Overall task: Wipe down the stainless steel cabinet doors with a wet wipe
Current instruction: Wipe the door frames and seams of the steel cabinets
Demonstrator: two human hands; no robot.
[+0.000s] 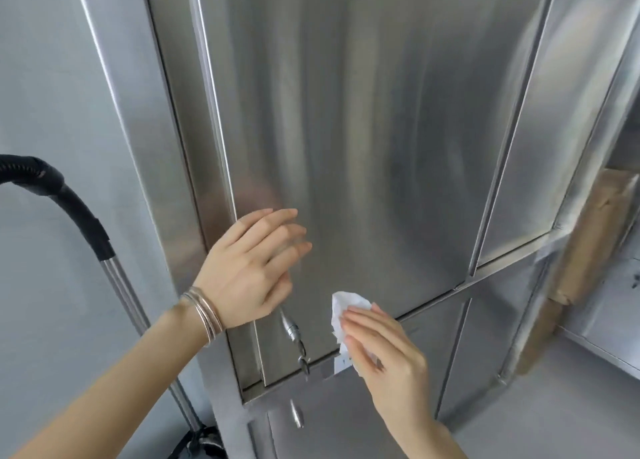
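A tall stainless steel cabinet door [363, 129] fills the middle of the head view. My right hand [384, 348] presses a crumpled white wet wipe [341, 308] flat against the door's lower edge. My left hand [252, 264] rests with fingers spread on the door's lower left part, just above a small metal handle [292, 329]; several bangles circle that wrist. A lower cabinet door [332, 420] with its own handle [297, 413] sits beneath.
A black vacuum hose with a metal tube [114, 275] stands at the left against a grey wall. A narrower steel door panel [540, 147] lies to the right. Beyond it, open shelving holds a brown cardboard piece [588, 237].
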